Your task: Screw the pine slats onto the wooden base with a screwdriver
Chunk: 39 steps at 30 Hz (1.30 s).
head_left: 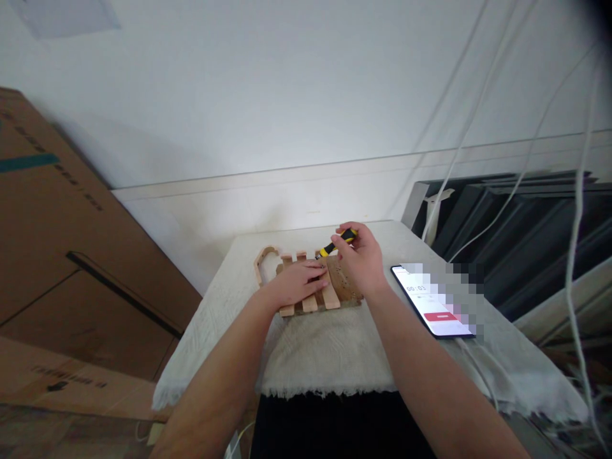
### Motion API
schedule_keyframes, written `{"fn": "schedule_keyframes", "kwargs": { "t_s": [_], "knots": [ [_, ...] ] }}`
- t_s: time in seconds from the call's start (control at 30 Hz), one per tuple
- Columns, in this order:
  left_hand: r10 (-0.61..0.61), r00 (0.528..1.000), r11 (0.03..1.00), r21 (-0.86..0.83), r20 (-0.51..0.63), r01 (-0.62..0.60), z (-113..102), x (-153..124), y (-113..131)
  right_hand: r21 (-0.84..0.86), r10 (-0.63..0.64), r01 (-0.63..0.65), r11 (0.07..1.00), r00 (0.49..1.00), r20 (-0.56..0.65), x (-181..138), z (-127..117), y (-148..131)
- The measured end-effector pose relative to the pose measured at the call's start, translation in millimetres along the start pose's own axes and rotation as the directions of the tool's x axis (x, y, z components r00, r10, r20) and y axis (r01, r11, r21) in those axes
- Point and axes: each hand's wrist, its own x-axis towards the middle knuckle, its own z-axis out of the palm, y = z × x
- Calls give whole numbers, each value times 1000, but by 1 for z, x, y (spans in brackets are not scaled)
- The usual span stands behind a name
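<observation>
A small wooden assembly of pale slats point(313, 298) lies on a white cloth over a small table point(335, 350). A curved wooden piece point(262, 260) sticks out at its far left. My left hand point(299, 284) lies flat on the slats, pressing them down. My right hand point(361, 258) grips a screwdriver with a yellow and black handle point(337, 243), tilted with its tip down at the far edge of the wooden piece, close to my left fingertips.
A phone point(437, 303) with a lit timer screen lies on the cloth to the right, with a white cable running from it. Large cardboard boxes point(57, 255) lean at the left. Dark panels point(526, 242) and hanging white cables point(478, 127) fill the right side.
</observation>
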Motion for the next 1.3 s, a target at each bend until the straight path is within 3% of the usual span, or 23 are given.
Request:
{"fn": "schedule_keyframes", "kwargs": {
  "t_s": [0.17, 0.5, 0.8, 1.3],
  "knots": [
    [-3, 1000, 1000, 8, -21, 3, 3, 0, -2, 116, 13, -11, 993, 1000, -21, 1, -1, -1],
    [5, 1000, 999, -41, -10, -6, 2, 2, -1, -89, -116, 125, 988, 989, 92, -1, -2, -1],
    [-8, 1000, 1000, -22, -6, 8, 3, 2, -2, -27, -157, 160, 987, 983, 92, -3, 0, -1],
    [3, 1000, 999, -47, -16, -4, 3, 1, -3, -7, -81, 82, 997, 991, 104, -3, 3, 5]
  ]
}}
